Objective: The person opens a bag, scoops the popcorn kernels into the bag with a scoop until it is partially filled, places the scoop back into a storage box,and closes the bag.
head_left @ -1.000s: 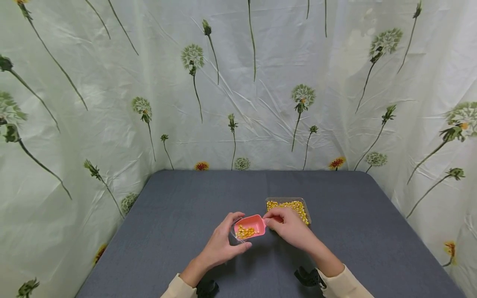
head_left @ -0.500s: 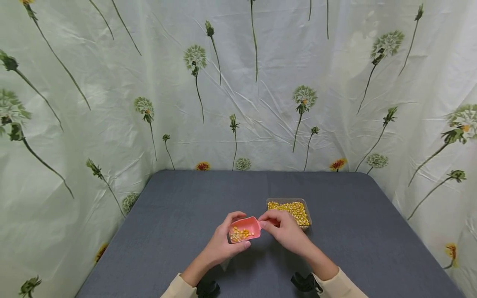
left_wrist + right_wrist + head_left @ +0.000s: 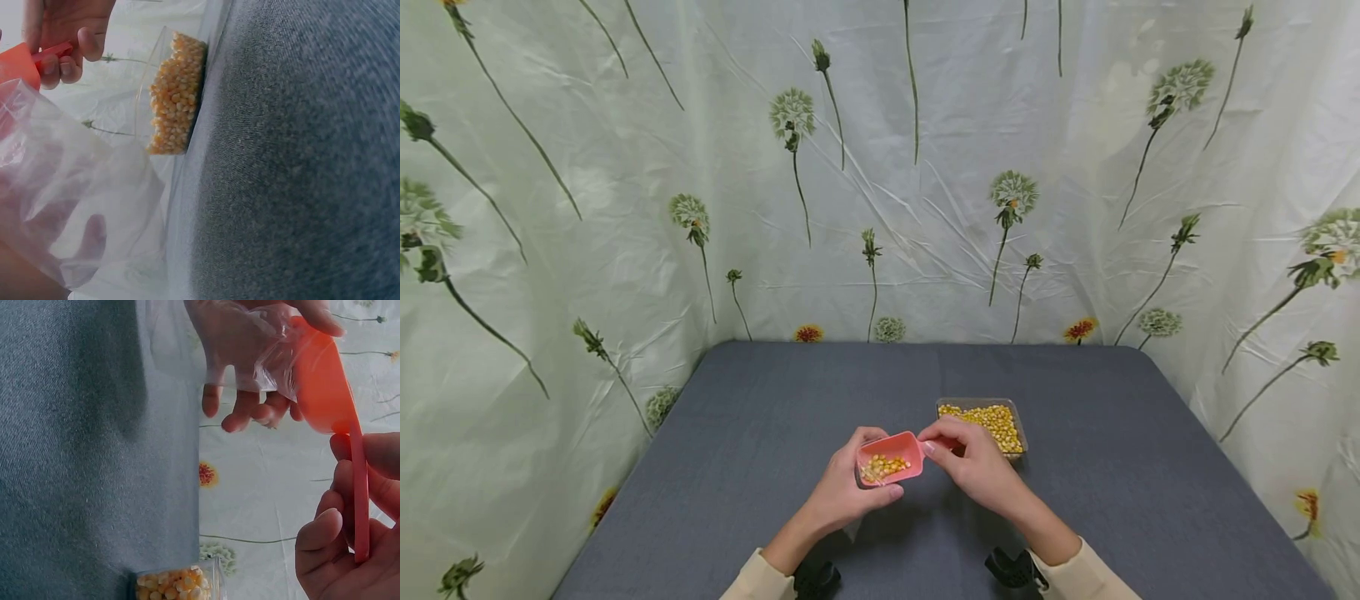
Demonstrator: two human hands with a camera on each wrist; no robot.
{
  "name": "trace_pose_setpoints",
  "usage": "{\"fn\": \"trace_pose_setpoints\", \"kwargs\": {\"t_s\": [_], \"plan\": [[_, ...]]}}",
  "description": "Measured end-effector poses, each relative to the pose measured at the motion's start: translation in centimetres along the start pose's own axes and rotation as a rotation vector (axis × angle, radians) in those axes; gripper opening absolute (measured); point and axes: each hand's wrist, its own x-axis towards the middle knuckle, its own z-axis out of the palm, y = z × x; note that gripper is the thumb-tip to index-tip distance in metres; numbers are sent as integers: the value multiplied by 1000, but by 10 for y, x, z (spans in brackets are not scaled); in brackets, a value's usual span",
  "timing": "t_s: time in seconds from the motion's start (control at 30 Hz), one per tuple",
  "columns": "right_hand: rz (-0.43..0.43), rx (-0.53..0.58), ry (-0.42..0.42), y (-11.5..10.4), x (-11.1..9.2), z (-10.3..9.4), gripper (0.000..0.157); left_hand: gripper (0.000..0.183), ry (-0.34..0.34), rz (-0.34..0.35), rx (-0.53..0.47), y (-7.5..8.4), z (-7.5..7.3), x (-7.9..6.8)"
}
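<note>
Currently, both hands meet above the table (image 3: 880, 383), on the near side of a clear container (image 3: 1017, 456) heaped with yellow corn kernels (image 3: 1000, 425). Between them sits a pink scoop (image 3: 906, 448), raised off the cloth with its handle to the person's right. A small load of corn (image 3: 883, 468) lies in its bowl, gathered mostly toward the front end.

The right hand (image 3: 973, 462) grips the scoop's handle; the right wrist view shows the thumb on one side of it and curled fingers on the other. The left hand (image 3: 844, 490) holds a clear plastic bag (image 3: 128, 187), its thumb and fingers curved around the bag's mouth and the scoop's front. Thin film overlaps that front end in both wrist views, so the scoop reaches into the opening, while the rest of the bag hangs below the left hand. Some of the left fingers show through the crumpled plastic.

The container rests on the dark grey-blue cloth, just beyond the right hand and partly hidden by it in the head view. Behind the table hangs a pale curtain (image 3: 940, 200) printed with dandelions and other flowers. Cream sleeves (image 3: 1082, 571) cover the forearms, and black devices (image 3: 1015, 569) show near both wrists.
</note>
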Motion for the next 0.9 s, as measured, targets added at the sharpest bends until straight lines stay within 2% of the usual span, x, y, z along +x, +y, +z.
{"fn": "trace_pose_setpoints", "kwargs": {"t_s": [0.07, 0.23, 0.47, 0.9], "plan": [[-14, -26, 13, -5, 0, 0, 11, 64, 23, 26, 20, 0, 0, 0], [-91, -115, 38, 4, -1, 1, 8, 62, 50, 50, 58, 2, 0, -1], [-199, -238, 77, 4, -3, 2, 8, 64, 53, 104, 110, 2, 1, -1], [-427, -491, 156, -2, -4, 4, 5, 68, 41, 128, 116, -1, 0, -1]]}}
